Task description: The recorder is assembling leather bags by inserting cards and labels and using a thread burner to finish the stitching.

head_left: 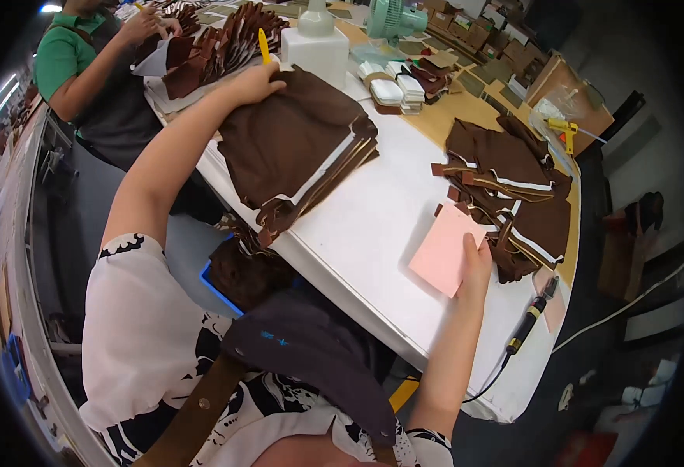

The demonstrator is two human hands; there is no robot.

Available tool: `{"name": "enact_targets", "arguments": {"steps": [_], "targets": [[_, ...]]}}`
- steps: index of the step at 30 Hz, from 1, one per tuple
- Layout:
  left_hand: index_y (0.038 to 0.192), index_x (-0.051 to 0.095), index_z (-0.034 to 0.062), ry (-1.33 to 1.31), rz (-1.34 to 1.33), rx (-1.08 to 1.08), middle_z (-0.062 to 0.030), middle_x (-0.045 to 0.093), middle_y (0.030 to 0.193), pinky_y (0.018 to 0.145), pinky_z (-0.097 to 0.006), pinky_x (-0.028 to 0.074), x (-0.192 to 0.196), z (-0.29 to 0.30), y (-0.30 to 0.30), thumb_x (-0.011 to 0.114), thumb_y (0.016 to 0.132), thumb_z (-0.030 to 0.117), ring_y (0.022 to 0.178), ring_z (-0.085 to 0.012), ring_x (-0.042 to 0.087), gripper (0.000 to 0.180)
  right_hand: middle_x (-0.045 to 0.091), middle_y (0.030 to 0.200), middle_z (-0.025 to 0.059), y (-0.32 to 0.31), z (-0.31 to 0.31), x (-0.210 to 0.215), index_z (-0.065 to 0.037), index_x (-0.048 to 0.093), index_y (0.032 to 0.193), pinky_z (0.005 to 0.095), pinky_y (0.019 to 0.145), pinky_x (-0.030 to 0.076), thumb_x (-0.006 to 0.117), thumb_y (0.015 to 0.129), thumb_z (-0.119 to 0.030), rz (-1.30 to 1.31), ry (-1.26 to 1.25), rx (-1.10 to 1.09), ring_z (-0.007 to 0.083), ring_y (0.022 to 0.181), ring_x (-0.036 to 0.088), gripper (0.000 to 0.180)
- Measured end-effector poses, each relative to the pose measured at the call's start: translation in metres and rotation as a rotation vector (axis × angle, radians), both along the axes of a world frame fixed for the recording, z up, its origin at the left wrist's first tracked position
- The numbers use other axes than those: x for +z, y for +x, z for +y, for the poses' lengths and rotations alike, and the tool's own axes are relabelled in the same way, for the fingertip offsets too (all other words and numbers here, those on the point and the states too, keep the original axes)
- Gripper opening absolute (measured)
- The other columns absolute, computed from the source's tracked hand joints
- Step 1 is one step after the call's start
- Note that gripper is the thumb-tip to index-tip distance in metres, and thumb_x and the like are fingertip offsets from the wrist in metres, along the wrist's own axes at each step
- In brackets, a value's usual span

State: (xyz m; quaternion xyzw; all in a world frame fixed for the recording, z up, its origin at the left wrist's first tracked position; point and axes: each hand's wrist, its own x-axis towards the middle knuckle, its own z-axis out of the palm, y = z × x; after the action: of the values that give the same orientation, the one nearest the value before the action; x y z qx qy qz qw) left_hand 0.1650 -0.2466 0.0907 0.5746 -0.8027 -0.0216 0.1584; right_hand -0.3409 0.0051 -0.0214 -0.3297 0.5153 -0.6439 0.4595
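My left hand (254, 84) is at the far corner of a stack of brown fabric pieces (299, 140), its fingers closed on the top piece's edge. White strips and brown edging show along the stack's right side. Just beyond that hand a yellow brush handle (264, 47) sticks up; its lower end is hidden. My right hand (474, 265) grips a pink rectangular card (444, 247), thumb on top, above the white tabletop (349, 233). Close beyond the card lies a second pile of brown fabric pieces (513, 175) with white strips and small tabs.
A black pen-like corded tool (530, 317) lies right of my right hand. Farther back are a white bottle (314, 50), bundled white pieces (392, 87), a green fan (392, 19) and a yellow glue gun (566, 134). A co-worker in green (85, 62) stands far left.
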Motion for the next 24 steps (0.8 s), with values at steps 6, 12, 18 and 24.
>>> {"name": "enact_targets", "arguments": {"steps": [6,12,18,24], "targets": [[0.122,0.056,0.0102,-0.294,-0.242,0.113,-0.0181,0.061,0.13,0.088,-0.047,0.053,0.039,0.035,-0.019,0.074,0.088,0.037,0.109,-0.0397,0.065,0.047,0.065,0.117,0.0133,0.009,0.0,0.002,0.006,0.05,0.128,0.0313,0.088,0.053,0.063,0.098,-0.015,0.244,0.07,-0.053,0.0168,0.101,0.064,0.038],[0.139,0.054,0.0142,-0.347,-0.262,-0.413,-0.0148,0.045,0.152,0.111,-0.053,0.037,0.015,0.041,-0.052,0.062,0.096,0.035,0.141,-0.0418,0.04,0.049,0.067,0.112,0.0131,0.013,0.007,0.016,0.004,0.052,0.124,0.0313,0.083,0.053,0.066,0.096,-0.015,0.396,0.127,-0.067,0.0165,0.096,0.064,0.036],[0.156,0.037,0.016,0.098,-0.321,-0.273,-0.0185,0.027,0.163,0.122,-0.05,0.024,-0.091,0.033,-0.017,0.052,0.102,0.048,0.148,-0.0464,0.027,0.064,0.068,0.105,0.0107,0.024,-0.007,0.011,0.003,0.054,0.121,0.0291,0.079,0.052,0.064,0.097,-0.012,0.452,0.171,0.026,0.0138,0.091,0.064,0.03],[0.103,0.068,0.0062,0.162,-0.607,-0.305,-0.0182,0.072,0.099,0.087,-0.05,0.054,0.049,0.018,-0.126,0.062,0.093,0.037,0.098,-0.0374,0.068,0.033,0.069,0.104,0.0108,0.013,0.006,0.019,0.003,0.054,0.121,0.0287,0.08,0.052,0.065,0.097,-0.013,0.399,0.191,0.011,0.0133,0.092,0.064,0.031]]}}
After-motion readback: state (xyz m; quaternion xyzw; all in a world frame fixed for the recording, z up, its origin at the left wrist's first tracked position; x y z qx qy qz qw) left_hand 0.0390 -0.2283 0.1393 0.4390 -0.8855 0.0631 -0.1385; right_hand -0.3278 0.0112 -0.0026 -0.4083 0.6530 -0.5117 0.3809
